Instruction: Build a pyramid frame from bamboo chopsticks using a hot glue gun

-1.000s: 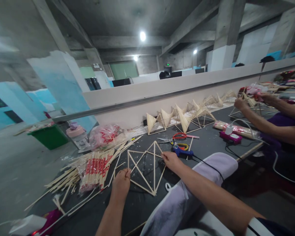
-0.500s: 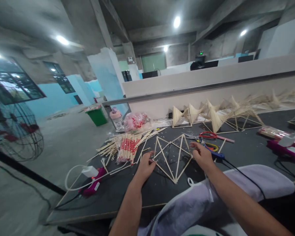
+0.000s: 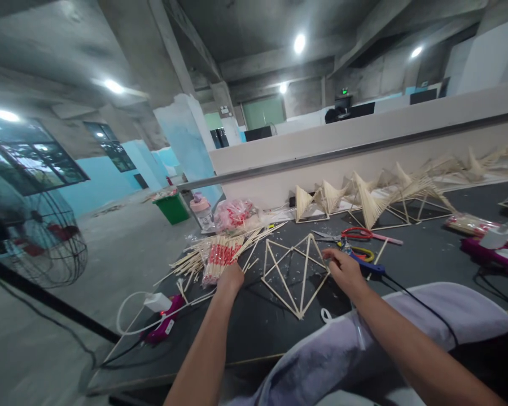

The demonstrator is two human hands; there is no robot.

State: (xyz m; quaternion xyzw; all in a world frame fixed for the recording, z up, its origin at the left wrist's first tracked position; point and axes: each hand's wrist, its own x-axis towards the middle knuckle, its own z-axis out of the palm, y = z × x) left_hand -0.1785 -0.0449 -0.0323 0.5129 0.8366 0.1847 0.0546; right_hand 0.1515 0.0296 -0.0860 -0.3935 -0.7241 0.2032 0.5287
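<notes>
Right hand (image 3: 342, 269) is at a stick frame (image 3: 305, 276), left hand (image 3: 231, 277) at wrapped sticks (image 3: 221, 255), both grips unclear.

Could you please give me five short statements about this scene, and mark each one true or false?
1. The left hand is at the packet of sticks. True.
2. The green bin stands on the table. False: it stands on the floor.
3. The right hand is at the right side of the stick frame. True.
4. The blue corded tool lies left of that frame. False: it lies to the right.
5. A pink-lidded bottle stands left of the plastic bag. True.
</notes>
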